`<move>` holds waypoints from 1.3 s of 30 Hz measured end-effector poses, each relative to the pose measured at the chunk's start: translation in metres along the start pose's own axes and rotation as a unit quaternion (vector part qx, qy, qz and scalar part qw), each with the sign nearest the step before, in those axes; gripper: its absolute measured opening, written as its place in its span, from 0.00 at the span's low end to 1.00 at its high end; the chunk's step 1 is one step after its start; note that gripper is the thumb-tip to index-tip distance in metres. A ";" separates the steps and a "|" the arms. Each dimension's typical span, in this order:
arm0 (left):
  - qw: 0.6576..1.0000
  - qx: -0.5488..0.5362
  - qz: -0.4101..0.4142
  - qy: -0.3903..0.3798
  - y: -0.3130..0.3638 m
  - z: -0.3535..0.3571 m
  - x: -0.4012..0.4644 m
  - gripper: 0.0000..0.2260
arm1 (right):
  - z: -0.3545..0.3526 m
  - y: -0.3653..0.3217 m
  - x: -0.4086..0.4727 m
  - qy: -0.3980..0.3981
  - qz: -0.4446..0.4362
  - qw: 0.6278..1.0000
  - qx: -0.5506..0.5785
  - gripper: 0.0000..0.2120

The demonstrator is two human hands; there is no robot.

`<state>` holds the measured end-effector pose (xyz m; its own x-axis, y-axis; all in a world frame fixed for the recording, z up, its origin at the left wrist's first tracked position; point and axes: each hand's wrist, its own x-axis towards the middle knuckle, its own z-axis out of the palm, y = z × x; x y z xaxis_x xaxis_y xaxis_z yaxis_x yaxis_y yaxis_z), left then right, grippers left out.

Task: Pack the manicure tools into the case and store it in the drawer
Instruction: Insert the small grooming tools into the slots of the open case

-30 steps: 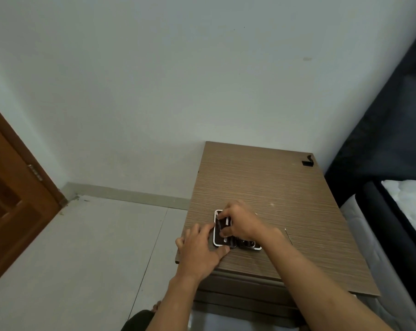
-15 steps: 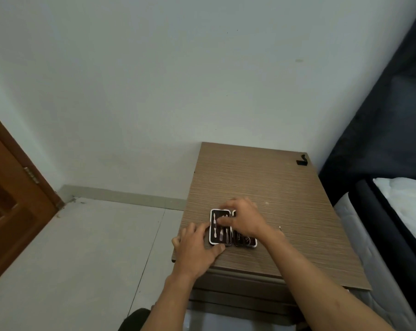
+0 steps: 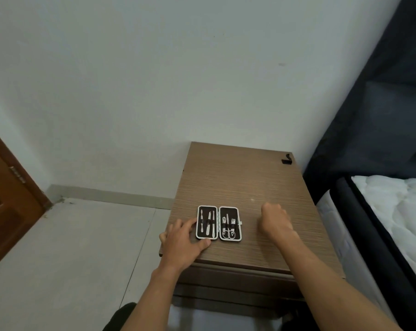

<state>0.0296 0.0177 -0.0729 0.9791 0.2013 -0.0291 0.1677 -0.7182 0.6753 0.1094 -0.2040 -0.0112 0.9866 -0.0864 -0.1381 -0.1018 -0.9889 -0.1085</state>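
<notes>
Below me, I see a wooden tabletop (image 3: 245, 182) beside a bed (image 3: 391, 211). My left hand (image 3: 181, 242) lies spread, fingers touching the left edge of the open manicure case (image 3: 218, 223), near the front left of the tabletop. My right hand (image 3: 273, 222) hovers just right of the case, loosely curled, holding nothing visible. Metal tools (image 3: 228, 225) sit strapped in both halves.

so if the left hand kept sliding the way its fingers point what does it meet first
The left hand points right, already touching the open manicure case. Pushing on, it would likely shove the case's left half first.
</notes>
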 end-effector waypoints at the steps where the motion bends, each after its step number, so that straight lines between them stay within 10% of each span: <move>1: 1.000 -0.002 -0.001 -0.002 0.000 0.000 0.000 0.30 | 0.001 -0.001 0.001 -0.002 0.002 1.000 -0.002 0.14; 15: 0.999 -0.027 0.004 0.018 0.002 -0.004 -0.001 0.24 | -0.010 -0.073 0.027 -0.083 -0.072 0.920 0.376 0.04; 39: 0.999 -0.029 0.007 0.019 0.001 -0.004 0.001 0.21 | 0.027 -0.106 0.021 -0.076 -0.118 0.969 0.205 0.07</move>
<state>0.0301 0.0194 -0.0692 0.9762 0.2166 0.0082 0.1452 -0.6820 0.7168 0.1372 -0.0979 -0.0293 0.9616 0.1857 -0.2021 0.0514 -0.8451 -0.5321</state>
